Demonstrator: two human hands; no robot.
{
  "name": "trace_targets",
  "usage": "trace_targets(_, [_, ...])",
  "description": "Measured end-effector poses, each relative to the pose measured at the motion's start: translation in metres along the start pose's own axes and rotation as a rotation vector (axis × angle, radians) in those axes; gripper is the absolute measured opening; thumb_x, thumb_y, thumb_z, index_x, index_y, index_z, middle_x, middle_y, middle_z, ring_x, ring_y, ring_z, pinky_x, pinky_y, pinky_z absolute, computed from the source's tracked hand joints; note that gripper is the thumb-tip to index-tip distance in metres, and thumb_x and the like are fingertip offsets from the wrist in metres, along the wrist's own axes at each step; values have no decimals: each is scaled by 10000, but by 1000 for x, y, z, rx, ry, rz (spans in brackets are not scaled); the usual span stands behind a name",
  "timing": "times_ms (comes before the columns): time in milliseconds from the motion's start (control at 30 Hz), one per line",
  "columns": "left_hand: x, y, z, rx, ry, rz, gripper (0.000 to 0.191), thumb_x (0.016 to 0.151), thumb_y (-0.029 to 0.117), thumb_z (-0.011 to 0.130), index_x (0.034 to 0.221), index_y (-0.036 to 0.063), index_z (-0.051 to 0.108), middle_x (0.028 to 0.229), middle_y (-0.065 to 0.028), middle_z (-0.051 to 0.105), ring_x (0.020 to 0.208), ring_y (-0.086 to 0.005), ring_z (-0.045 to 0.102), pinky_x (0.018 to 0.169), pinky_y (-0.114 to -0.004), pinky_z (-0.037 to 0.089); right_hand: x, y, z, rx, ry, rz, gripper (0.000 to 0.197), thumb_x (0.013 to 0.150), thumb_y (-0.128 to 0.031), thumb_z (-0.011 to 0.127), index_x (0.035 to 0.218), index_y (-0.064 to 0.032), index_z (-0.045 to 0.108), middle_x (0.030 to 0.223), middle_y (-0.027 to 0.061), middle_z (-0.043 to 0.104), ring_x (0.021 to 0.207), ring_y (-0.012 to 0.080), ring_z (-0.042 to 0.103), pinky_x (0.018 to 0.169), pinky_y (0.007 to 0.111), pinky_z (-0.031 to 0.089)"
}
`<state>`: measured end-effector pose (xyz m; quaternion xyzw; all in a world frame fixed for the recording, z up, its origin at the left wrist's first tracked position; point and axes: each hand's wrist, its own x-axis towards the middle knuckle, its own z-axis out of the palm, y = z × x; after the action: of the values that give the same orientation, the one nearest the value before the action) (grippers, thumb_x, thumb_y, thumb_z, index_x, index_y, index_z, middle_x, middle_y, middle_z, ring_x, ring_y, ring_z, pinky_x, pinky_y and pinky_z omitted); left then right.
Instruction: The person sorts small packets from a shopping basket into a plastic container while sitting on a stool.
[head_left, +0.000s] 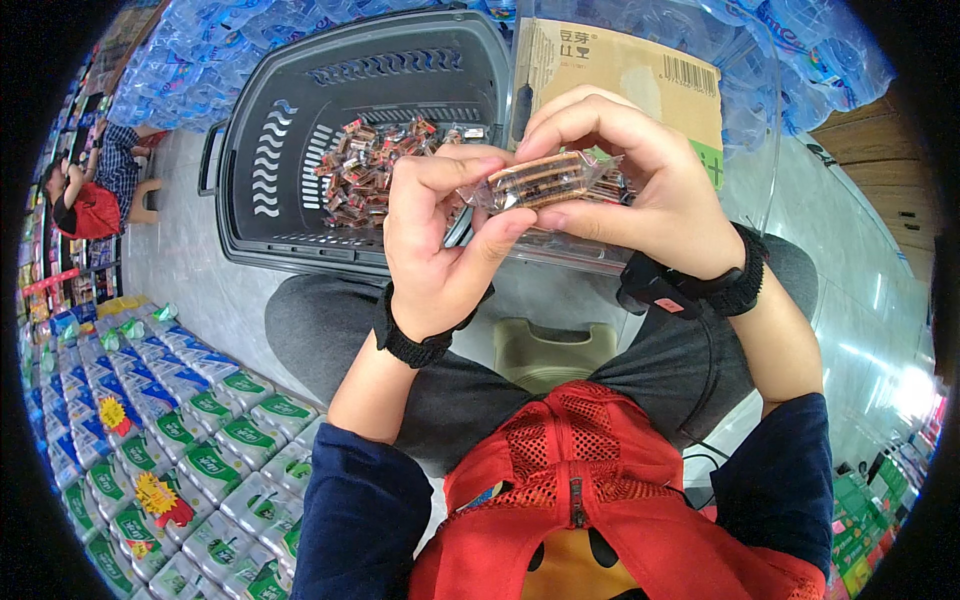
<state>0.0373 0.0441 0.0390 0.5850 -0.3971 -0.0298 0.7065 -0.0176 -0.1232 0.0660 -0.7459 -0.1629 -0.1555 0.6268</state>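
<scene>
Between my two hands is a clear-wrapped snack (540, 181), with pale layers and dark filling showing through the film. My left hand (442, 232) pinches its left end between thumb and fingers. At its right end, my right hand (637, 176) grips the wrapper, thumb below and fingers arched above. Behind my left hand stands a dark grey plastic basket (292, 79), holding a heap of small wrapped pieces (375, 172). Below and behind my right hand is a clear plastic bin (570, 251). More wrapped pieces (611, 187) show partly behind my right fingers.
A cardboard box (637, 67) stands behind my right hand. Shrink-wrapped bottles (180, 67) line the far side. Stacked green and white packs (217, 465) fill the lower left. A plastic stool (555, 352) shows between my knees. Another person (90, 202) sits near shelves at far left.
</scene>
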Motion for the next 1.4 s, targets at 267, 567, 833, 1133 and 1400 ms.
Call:
trace_targets(267, [2, 3, -3, 203, -45, 40, 360, 716, 97, 690, 998, 14, 483, 957, -119, 564, 763, -140, 548, 604, -210, 440, -3, 1, -5, -160, -35, -61, 305, 660, -60, 694, 938, -12, 576, 949, 95, 563, 890, 194, 541, 792, 290, 418])
trace_targets(567, [5, 0, -4, 137, -102, 177, 319, 725, 55, 657, 995, 15, 491, 938, -142, 570, 823, -237, 556, 708, -309, 445, -2, -5, -3, -235, 44, -164, 215, 647, -65, 703, 838, -30, 612, 802, 72, 571, 755, 198, 556, 668, 279, 442])
trace_targets(833, [6, 5, -4, 182, -131, 198, 336, 717, 69, 670, 1000, 29, 491, 898, -157, 577, 791, -245, 569, 699, -319, 454, -3, -4, -3, -189, 45, -181, 234, 623, -72, 718, 834, -34, 626, 771, 70, 561, 723, 195, 546, 650, 277, 436])
trace_targets(1133, [6, 6, -5, 154, -145, 196, 352, 704, 73, 680, 1001, 42, 494, 860, -149, 576, 757, -241, 564, 665, -318, 454, -3, -4, -2, -165, 43, -211, 229, 624, -79, 717, 827, -30, 625, 757, 69, 557, 705, 198, 537, 638, 275, 431])
trace_targets(1400, [6, 6, -5, 150, -150, 214, 349, 708, 74, 677, 1006, 45, 497, 856, -146, 577, 736, -231, 562, 641, -306, 452, -4, -5, -6, -192, -16, -178, 312, 578, -62, 763, 860, -14, 637, 820, 74, 582, 781, 190, 561, 688, 271, 444])
